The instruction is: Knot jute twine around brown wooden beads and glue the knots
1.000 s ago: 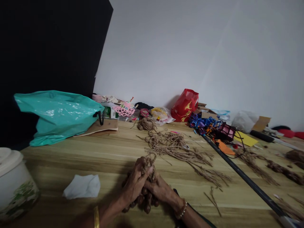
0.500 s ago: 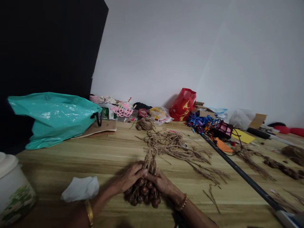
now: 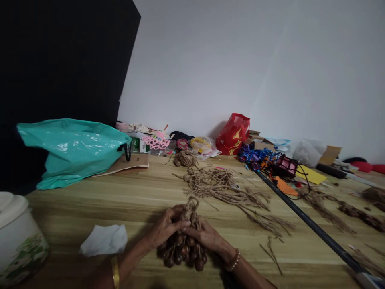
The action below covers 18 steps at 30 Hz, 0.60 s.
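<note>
A bundle of dark brown round beads (image 3: 184,249) hangs in brown cord below my hands, low over the wooden table. My left hand (image 3: 168,228) closes on the bundle's corded neck from the left. From the right, my right hand (image 3: 207,237) grips the same neck, with both thumbs meeting at the front. A loop of brown cord (image 3: 191,203) sticks up above the fingers. Just beyond lies a loose heap of brown cords (image 3: 216,182), apart from the loop.
A white tissue (image 3: 104,240) and a white tub (image 3: 19,237) are at the left. Behind them sits a teal bag (image 3: 75,148). A black bar (image 3: 303,214) runs diagonally at the right. A red bag (image 3: 234,134) stands by the wall.
The bundle and both hands have moved slightly nearer to me. The bundle's top loop now shows apart from the cord heap. The view has shifted slightly.
</note>
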{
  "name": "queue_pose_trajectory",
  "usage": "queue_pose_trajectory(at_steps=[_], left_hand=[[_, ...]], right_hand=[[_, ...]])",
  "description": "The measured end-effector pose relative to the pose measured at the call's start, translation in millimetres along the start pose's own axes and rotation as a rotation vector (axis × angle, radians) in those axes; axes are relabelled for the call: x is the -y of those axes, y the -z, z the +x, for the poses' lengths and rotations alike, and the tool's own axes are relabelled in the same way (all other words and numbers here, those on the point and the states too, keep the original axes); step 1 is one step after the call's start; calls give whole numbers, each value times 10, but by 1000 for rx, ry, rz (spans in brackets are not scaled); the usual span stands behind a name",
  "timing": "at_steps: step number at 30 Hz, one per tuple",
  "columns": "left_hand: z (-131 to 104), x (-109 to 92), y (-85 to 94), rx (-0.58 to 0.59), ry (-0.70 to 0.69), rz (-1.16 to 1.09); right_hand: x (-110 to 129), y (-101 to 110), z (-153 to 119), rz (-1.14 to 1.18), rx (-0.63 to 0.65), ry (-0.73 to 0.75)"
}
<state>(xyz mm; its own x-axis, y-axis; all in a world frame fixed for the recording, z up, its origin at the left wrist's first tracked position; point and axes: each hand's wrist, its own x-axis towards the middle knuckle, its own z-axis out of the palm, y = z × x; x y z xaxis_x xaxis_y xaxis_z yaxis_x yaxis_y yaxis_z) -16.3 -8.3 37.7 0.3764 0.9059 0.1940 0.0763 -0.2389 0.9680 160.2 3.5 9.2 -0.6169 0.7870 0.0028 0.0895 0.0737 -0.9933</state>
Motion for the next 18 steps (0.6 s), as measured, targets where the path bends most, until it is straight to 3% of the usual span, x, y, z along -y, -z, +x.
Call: queue_pose_trajectory(at_steps=[7, 13, 18], left_hand=[[5, -53, -54, 48, 33, -208], [-20, -78, -32, -33, 65, -105], [-16, -81, -92, 3, 59, -60]], right_hand=[[-5, 31, -8, 30, 61, 12], [15, 35, -32, -162, -2, -24], [11, 22, -37, -228, 9, -39]])
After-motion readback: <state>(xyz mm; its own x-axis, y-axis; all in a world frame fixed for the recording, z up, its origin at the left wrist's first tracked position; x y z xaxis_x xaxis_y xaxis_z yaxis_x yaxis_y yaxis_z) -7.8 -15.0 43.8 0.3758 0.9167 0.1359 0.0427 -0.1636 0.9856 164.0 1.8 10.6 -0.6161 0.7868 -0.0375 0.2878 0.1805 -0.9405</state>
